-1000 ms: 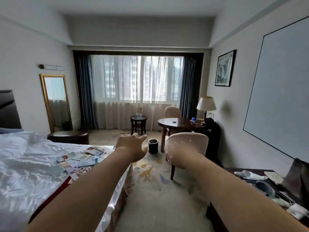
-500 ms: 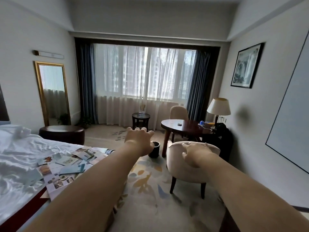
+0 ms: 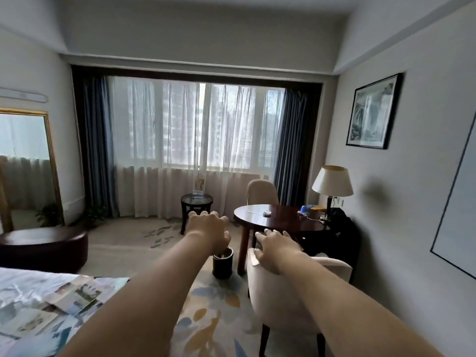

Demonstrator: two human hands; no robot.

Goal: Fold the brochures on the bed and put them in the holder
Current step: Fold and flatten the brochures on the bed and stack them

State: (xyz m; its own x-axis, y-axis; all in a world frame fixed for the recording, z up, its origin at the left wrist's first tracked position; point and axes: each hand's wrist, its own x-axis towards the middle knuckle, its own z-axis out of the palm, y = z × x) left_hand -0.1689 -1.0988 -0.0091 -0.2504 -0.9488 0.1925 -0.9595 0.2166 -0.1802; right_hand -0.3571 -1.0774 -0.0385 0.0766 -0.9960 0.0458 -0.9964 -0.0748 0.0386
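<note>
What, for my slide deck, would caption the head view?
Arms outstretched, left hand and right hand empty; brochures lie scattered on the bed, lower left.

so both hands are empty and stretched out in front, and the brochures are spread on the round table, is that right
One slip: the brochures are spread on the bed, lower left in the head view. The left hand and right hand are empty and stretched out in front.
</note>
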